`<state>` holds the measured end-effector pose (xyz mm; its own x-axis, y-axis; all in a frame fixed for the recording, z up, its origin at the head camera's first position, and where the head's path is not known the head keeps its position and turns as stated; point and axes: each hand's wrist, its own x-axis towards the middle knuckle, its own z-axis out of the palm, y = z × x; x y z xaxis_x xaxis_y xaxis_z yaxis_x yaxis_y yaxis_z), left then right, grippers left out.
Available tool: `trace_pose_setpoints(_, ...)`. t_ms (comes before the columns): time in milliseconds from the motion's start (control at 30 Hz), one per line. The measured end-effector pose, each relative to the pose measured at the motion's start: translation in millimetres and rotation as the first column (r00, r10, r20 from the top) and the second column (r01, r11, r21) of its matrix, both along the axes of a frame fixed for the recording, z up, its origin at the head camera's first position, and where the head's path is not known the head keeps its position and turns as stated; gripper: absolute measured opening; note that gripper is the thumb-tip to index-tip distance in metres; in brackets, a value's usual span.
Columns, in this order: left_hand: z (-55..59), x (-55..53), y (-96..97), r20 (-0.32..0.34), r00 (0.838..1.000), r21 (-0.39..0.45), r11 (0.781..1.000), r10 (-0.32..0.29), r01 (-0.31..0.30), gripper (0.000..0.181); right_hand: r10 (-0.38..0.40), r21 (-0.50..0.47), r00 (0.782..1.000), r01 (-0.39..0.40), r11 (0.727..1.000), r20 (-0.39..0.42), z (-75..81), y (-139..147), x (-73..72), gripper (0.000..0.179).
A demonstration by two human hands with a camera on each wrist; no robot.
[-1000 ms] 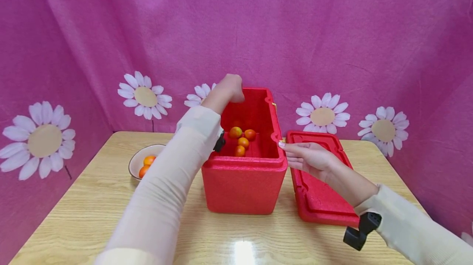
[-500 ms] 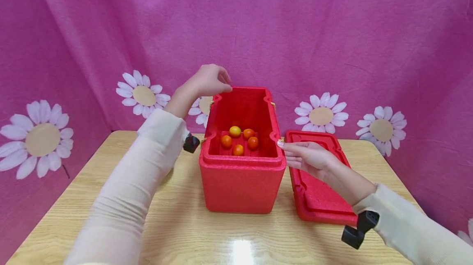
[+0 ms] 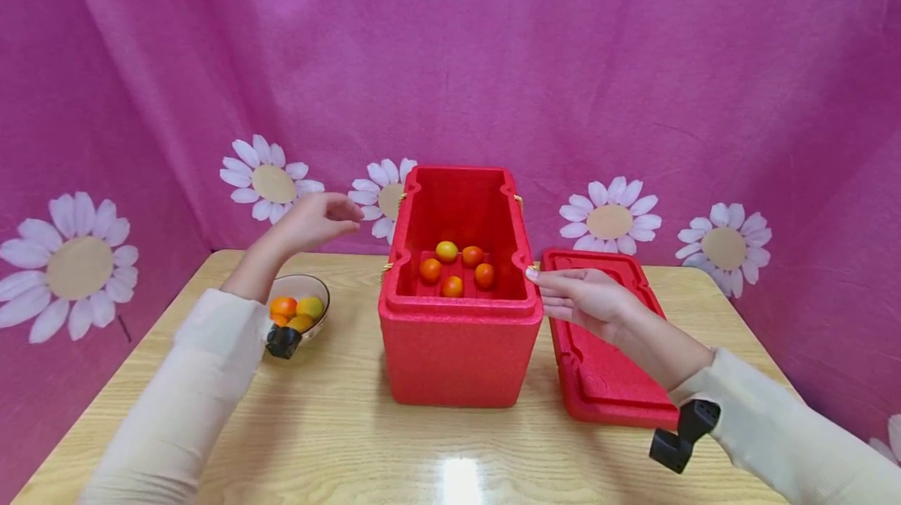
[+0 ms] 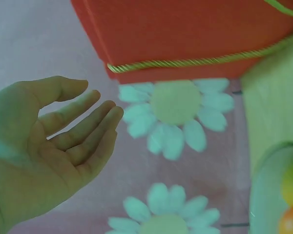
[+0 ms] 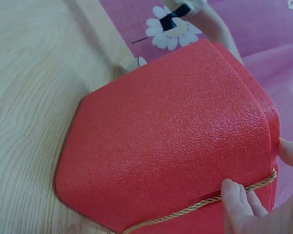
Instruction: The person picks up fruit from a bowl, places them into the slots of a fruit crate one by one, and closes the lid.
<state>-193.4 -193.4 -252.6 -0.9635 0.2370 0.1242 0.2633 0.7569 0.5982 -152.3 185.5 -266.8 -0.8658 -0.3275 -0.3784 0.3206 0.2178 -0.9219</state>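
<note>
My left hand [image 3: 313, 222] is in the air between the fruit bowl [image 3: 318, 331] and the box, its fingers loosely bent. In the left wrist view nothing lies in that hand [image 4: 63, 136]. At the table's middle stands an open red foam box [image 3: 461, 360] with gold cord on its sides. Several small round fruits lie on its floor, among them a yellow one [image 3: 446, 251] and an orange-red one [image 3: 484, 276]. My right hand [image 3: 590, 295] grips the box's right wall, thumb at the rim and fingers against the outside by the gold cord [image 5: 185, 210].
The box's red lid [image 3: 622, 364] lies on the wooden table [image 3: 338, 442] at the right, partly under my right forearm. More orange and yellow-green fruits [image 3: 310, 306] sit in the bowl. Behind the table hangs a pink cloth [image 3: 479, 51] with daisies.
From over the box, my left hand has moved left and down, its fingers loosened. Another orange-red fruit shows in the box, and the fruits there have shifted. My right hand stays at the rim.
</note>
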Motion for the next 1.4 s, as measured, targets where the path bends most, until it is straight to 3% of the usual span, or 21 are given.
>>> trace_pose_setpoints(367, -29.0, 15.5, -33.4, 0.099, 0.995, -0.127, 0.992, 0.018, -0.005, 0.025, -0.018, 0.016, 1.0, 0.018, 1.0, 0.002, 2.3, 0.5, -1.0, 0.067)
trace_pose_setpoints(667, -56.6, 27.2, -52.1, 0.207, 0.978, -0.19, 0.982, 0.03, 0.01, 0.026, -0.015, 0.019, 1.0, 0.015, 1.0, -0.002, 1.8, -0.8, -0.6, 0.068)
trace_pose_setpoints(833, -68.3, 31.7, -59.3, 0.282, 0.959, -0.195, 0.981, 0.036, 0.02, 0.028, -0.01, -0.002, 1.0, 0.01, 1.0, -0.003, 0.3, -0.4, -1.1, 0.065)
trace_pose_setpoints(1067, -78.4, 37.9, -60.9, 0.344, 0.936, -0.317, 0.947, 0.068, 0.048, 0.027, -0.001, -0.011, 1.0, 0.001, 1.0, -0.012, -2.3, 0.1, -0.6, 0.067)
trace_pose_setpoints(1400, -84.0, 39.5, -58.4, 0.372, 0.922, -0.337, 0.941, 0.112, 0.022, 0.029, -0.006, -0.022, 1.0, 0.006, 1.0, -0.01, -2.5, 0.2, -0.3, 0.067)
